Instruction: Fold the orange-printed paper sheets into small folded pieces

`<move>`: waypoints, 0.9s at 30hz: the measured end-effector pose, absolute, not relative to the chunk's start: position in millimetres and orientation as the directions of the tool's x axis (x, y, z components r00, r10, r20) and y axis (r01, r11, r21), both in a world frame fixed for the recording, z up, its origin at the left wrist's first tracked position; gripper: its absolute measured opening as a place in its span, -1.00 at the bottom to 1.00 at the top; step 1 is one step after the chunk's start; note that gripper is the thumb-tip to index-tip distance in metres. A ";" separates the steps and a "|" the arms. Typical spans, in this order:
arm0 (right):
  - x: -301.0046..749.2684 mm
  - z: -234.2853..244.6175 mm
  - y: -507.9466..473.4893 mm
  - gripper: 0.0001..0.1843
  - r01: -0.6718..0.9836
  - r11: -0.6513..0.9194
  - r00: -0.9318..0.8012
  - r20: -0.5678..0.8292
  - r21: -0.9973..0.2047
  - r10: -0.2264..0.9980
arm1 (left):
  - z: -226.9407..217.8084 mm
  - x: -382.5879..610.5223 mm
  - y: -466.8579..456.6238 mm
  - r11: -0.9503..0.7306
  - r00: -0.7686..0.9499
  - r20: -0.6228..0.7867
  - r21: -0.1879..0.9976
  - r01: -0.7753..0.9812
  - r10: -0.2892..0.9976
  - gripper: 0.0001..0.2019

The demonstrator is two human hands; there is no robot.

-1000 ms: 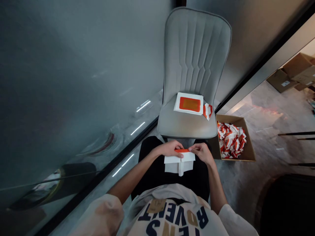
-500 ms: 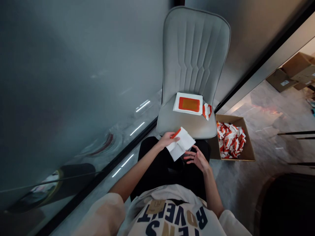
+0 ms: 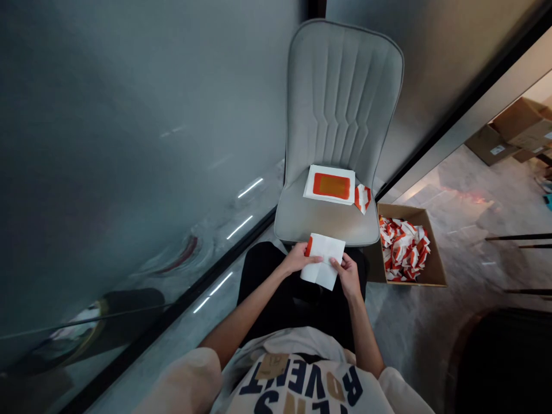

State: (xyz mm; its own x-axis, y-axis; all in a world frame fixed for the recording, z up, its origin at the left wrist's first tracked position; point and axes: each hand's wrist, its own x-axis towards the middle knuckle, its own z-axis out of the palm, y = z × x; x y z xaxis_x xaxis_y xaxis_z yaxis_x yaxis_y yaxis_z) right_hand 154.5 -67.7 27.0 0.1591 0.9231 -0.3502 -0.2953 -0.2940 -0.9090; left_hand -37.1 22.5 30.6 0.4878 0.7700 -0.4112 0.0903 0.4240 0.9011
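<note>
Over my lap I hold a folded white paper sheet (image 3: 325, 256) with an orange strip along its left edge. My left hand (image 3: 295, 259) pinches its left side near the orange strip. My right hand (image 3: 347, 273) grips its lower right edge, fingers closed on it. Ahead of me, a stack of white sheets with an orange rectangle (image 3: 330, 185) lies on the seat of a grey chair (image 3: 328, 221), with one folded orange-and-white piece (image 3: 363, 197) beside it.
A cardboard box (image 3: 433, 270) holding several folded orange-and-white pieces stands on the floor right of the chair. A glass wall runs along my left. More cardboard boxes (image 3: 513, 135) lie at the far right. A dark round object sits at lower right.
The paper was turned: the orange strip went from the top edge to the left edge. My right hand let go of it half a second ago and now grips it again.
</note>
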 end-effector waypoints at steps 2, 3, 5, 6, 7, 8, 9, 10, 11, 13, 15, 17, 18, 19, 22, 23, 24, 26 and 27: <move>157.9 29.2 -66.3 -0.34 -0.284 -0.305 0.151 -0.357 -0.909 0.922 | 32.0 -36.1 24.7 0.420 0.465 -0.417 0.902 0.103 0.781 -0.34; 159.5 31.1 -64.5 -0.36 -0.271 -0.301 0.152 -0.350 -0.914 0.924 | 33.2 -34.9 26.6 0.417 0.465 -0.414 0.903 0.103 0.783 -0.35; 162.6 37.8 -59.0 -0.40 -0.201 -0.263 0.188 -0.301 -0.944 0.935 | 36.6 -30.5 32.7 0.391 0.480 -0.385 0.916 0.093 0.788 -0.38; 164.1 42.6 -55.5 -0.43 -0.133 -0.226 0.224 -0.252 -0.965 0.941 | 38.6 -27.5 37.6 0.358 0.489 -0.350 0.930 0.081 0.799 -0.41; 165.7 48.1 -51.4 -0.47 -0.039 -0.180 0.266 -0.183 -0.983 0.946 | 40.6 -24.0 43.8 0.300 0.495 -0.292 0.952 0.066 0.818 -0.45; 167.4 53.9 -46.9 -0.51 0.075 -0.126 0.299 -0.098 -0.989 0.949 | 42.5 -20.6 51.4 0.224 0.493 -0.217 0.974 0.046 0.843 -0.50; 168.9 59.3 -42.0 -0.56 0.196 -0.067 0.310 -0.003 -0.978 0.951 | 44.2 -17.6 60.2 0.126 0.485 -0.121 0.992 0.022 0.866 -0.55; 170.4 63.9 -36.9 -0.60 0.310 -0.004 0.292 0.091 -0.951 0.952 | 45.6 -15.4 69.8 0.014 0.475 -0.018 1.000 0.011 0.880 -0.62; 171.8 66.9 -31.7 -0.64 0.402 0.063 0.247 0.175 -0.913 0.953 | 46.4 -14.5 79.8 -0.056 0.465 0.046 0.998 0.007 0.884 -0.70; 173.6 66.6 -21.7 -0.66 0.513 0.200 0.119 0.300 -0.835 0.946 | 46.0 -17.5 98.1 -0.190 0.443 0.141 0.979 0.070 0.885 -0.80; 174.1 56.9 -14.1 -0.64 0.569 0.290 0.014 0.362 -0.770 0.932 | 42.2 -26.4 110.0 -0.242 0.383 0.166 0.957 0.160 0.909 -0.77; 173.3 40.3 -10.4 -0.64 0.635 0.297 -0.040 0.354 -0.713 0.934 | 35.9 -38.9 112.1 -0.229 0.274 0.159 0.942 0.246 0.948 -0.72; 172.5 30.8 -10.4 -0.64 0.672 0.290 -0.065 0.336 -0.681 0.940 | 32.3 -45.4 109.0 -0.213 0.216 0.155 0.935 0.284 0.964 -0.70; 171.4 21.3 -11.5 -0.65 0.704 0.289 -0.090 0.321 -0.649 0.943 | 28.9 -51.4 103.2 -0.197 0.161 0.152 0.927 0.319 0.975 -0.69; 167.1 -2.8 -18.6 -0.66 0.760 0.312 -0.152 0.311 -0.570 0.938 | 21.0 -61.9 72.2 -0.175 -0.003 0.201 0.856 0.486 0.979 -0.74; 165.4 -8.5 -21.2 -0.65 0.772 0.322 -0.164 0.318 -0.548 0.934 | 18.9 -62.1 58.8 -0.172 -0.033 0.224 0.827 0.535 0.974 -0.78; 163.6 -12.9 -23.3 -0.65 0.782 0.330 -0.170 0.329 -0.529 0.929 | 16.6 -60.6 45.1 -0.179 -0.017 0.227 0.807 0.563 0.974 -0.82; 159.9 -18.6 -25.7 -0.64 0.799 0.338 -0.176 0.345 -0.497 0.922 | 10.5 -53.4 19.6 -0.143 -0.006 0.177 0.814 0.563 0.984 -0.82; 157.9 -20.1 -25.9 -0.64 0.807 0.337 -0.176 0.348 -0.486 0.921 | 6.3 -48.5 9.1 -0.085 -0.040 0.125 0.846 0.526 0.991 -0.76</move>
